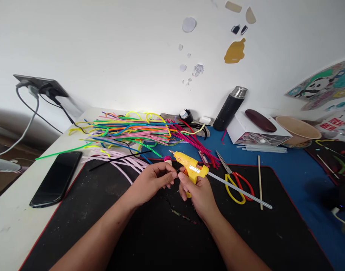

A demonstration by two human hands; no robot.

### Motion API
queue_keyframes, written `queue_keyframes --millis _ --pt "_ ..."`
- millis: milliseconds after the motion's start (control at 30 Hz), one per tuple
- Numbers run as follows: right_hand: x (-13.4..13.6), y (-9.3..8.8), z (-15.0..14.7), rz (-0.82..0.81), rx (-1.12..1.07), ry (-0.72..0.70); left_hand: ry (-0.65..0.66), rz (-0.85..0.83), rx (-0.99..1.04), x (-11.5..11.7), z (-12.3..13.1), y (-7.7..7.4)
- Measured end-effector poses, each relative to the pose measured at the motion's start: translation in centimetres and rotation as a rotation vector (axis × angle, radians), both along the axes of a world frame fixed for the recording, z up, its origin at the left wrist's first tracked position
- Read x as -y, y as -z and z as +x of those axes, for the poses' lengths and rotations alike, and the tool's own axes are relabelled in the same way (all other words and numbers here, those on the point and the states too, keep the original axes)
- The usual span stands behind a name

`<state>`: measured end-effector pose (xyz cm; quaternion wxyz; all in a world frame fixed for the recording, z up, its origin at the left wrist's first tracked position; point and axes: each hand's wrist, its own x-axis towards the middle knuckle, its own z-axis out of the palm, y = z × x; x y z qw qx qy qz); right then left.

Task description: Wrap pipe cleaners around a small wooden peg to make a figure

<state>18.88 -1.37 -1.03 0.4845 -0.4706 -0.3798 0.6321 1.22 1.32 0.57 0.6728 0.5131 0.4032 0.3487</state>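
Over the black mat point(234, 233), my left hand point(155, 180) pinches a tiny black piece point(178, 171) between thumb and forefinger. My right hand point(199, 192) is wrapped round the handle of a yellow glue gun point(187, 162), its thumb close to my left fingertips. The gun's nozzle points up and left, and a long translucent glue stick point(240, 190) sticks out of its back. Just behind my left hand is a small object with a pink top point(167, 159). Whether my right fingers also touch the black piece is hard to tell.
Colourful pipe cleaners point(132, 130) lie in a heap at the back. A phone point(56, 178) rests on the left. Scissors point(234, 180) and a wooden stick point(259, 182) are on the right. Behind them stand a black flask point(230, 109) and a white box point(257, 131).
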Motion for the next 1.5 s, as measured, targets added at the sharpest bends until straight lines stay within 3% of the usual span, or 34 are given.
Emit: queue_keyframes --millis 467,767,900,1500 --pt "-0.1 0.1 0.1 0.015 0.02 0.034 0.002 0.056 -0.047 0.1 0.1 -0.2" --pt "0.2 -0.3 0.4 0.076 -0.006 0.02 -0.343 0.075 -0.081 -0.7 -0.5 -0.7" --pt "0.7 -0.1 0.1 0.099 0.072 0.003 -0.422 0.091 -0.061 -0.8 -0.7 -0.7" --pt "1.4 0.2 0.1 0.127 0.327 -0.033 -0.457 0.343 -0.367 -0.3 -0.7 -0.1"
